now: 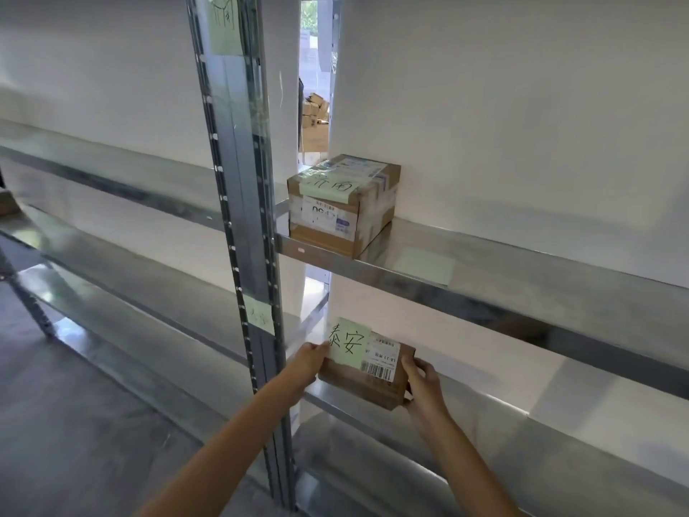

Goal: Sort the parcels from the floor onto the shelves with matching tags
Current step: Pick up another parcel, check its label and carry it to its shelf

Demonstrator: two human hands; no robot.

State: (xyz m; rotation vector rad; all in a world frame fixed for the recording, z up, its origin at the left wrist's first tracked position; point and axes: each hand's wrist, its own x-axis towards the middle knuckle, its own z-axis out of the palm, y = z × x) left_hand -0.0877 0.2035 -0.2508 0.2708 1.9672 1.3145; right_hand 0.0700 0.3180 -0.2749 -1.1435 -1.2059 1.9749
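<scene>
**Small parcel at lower shelf lip, gripped at both ends**

Parcel (pixel 367 382) is lower centre of frame, at the front lip of the lower shelf (pixel 484 423); can't tell if the shelf carries its weight. Left hand (pixel 307 361) clamps its left end, right hand (pixel 421 378) wraps the right end. Stiff cardboard, small, probably light. End grips on bare card look right. Green tag (pixel 348 341) stands up loose on top: keep fingers off it. Bigger box (pixel 343 203) sits on the upper shelf, well apart.
</scene>
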